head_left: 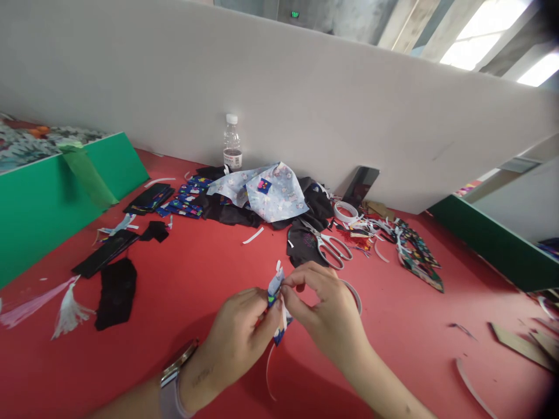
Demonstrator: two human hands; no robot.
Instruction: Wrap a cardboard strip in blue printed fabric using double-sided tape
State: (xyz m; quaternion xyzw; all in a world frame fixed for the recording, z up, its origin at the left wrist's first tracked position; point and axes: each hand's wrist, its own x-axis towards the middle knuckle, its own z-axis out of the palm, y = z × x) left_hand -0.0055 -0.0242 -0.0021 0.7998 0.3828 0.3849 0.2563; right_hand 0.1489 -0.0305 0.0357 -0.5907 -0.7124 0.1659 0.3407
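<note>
Both my hands meet over the red table (pixel 183 291), pinching a small folded piece of blue patterned fabric (pixel 275 285). My left hand (pixel 238 340), with a watch on its wrist, grips the piece from the left. My right hand (pixel 329 305) pinches it from the right with thumb and forefinger. A thin white strip (pixel 269 372) hangs down from the piece toward me. White-handled scissors (pixel 328 244) lie just beyond my right hand.
A pile of light blue and black cloth (pixel 262 198) lies at the back by a plastic bottle (pixel 232 144) and a white partition. Black pieces (pixel 116 291), tassels (pixel 65 311), a tape roll (pixel 346 210), patterned scraps (pixel 419 256) and green dividers surround the spot.
</note>
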